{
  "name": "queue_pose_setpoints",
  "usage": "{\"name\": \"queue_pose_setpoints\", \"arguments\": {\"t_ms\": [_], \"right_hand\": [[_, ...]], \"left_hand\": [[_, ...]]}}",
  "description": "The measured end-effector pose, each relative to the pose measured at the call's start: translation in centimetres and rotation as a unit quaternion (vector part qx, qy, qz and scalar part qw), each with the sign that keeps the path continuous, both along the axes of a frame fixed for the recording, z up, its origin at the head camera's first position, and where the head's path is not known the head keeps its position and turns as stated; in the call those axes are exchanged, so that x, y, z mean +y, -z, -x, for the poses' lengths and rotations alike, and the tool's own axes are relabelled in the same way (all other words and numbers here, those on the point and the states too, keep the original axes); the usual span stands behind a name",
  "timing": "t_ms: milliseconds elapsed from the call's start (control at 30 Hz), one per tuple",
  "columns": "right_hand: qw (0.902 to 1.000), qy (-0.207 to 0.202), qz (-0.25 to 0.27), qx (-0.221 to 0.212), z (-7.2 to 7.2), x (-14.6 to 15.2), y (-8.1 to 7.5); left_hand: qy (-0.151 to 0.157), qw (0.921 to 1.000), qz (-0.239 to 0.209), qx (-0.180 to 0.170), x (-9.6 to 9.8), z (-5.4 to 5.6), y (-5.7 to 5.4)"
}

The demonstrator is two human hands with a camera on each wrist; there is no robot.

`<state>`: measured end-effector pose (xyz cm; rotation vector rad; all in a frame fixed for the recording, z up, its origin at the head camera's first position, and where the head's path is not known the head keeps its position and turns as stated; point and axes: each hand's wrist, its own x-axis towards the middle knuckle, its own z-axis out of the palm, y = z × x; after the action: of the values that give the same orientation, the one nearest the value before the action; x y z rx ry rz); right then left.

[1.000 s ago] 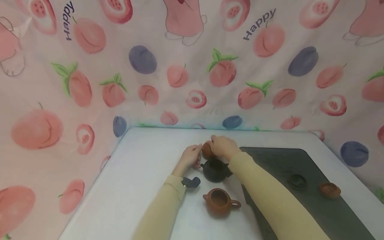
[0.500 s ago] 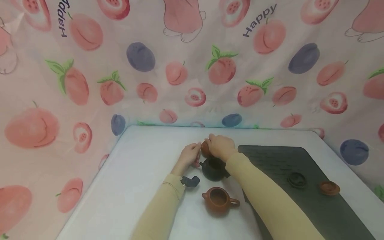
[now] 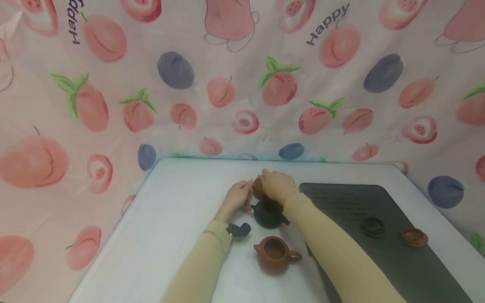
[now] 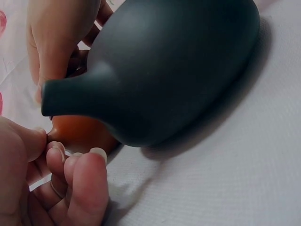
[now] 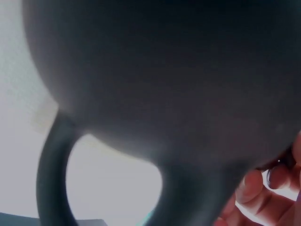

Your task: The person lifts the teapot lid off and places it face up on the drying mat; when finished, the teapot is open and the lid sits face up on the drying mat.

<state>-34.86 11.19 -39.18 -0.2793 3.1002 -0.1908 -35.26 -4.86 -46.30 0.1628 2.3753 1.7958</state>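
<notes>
At the back of the white table, a reddish-brown teapot (image 3: 258, 188) stands between my two hands, largely hidden. My left hand (image 3: 238, 195) pinches its narrow spout tip between thumb and forefinger, as the left wrist view shows. From the other side my right hand (image 3: 279, 185) holds the same teapot; its exact grip is hidden. Just in front stands a black teapot (image 3: 267, 213) without its lid, its dark body (image 4: 174, 61) filling much of the left wrist view. Nearer me sits another reddish-brown teapot (image 3: 273, 263), lidless, spout left and handle right.
On the right lies a dark tray (image 3: 341, 202), partly under my right forearm. It bears a black lid (image 3: 373, 227) and a brown lid (image 3: 414, 237). A fruit-patterned cloth (image 3: 242, 84) hangs behind and left of the white table (image 3: 170, 219).
The head view has shifted slightly. Both hands stay at the back teapot with almost no movement, and the other teapots and lids stay where they were.
</notes>
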Motion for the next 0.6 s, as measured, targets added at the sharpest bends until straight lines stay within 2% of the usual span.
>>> {"name": "queue_pose_setpoints", "arguments": {"t_ms": [600], "right_hand": [[0.9997, 0.007, 0.019, -0.013, 0.27, 0.2, 0.2]], "left_hand": [[0.005, 1.0, 0.004, -0.005, -0.02, 0.03, -0.17]]}}
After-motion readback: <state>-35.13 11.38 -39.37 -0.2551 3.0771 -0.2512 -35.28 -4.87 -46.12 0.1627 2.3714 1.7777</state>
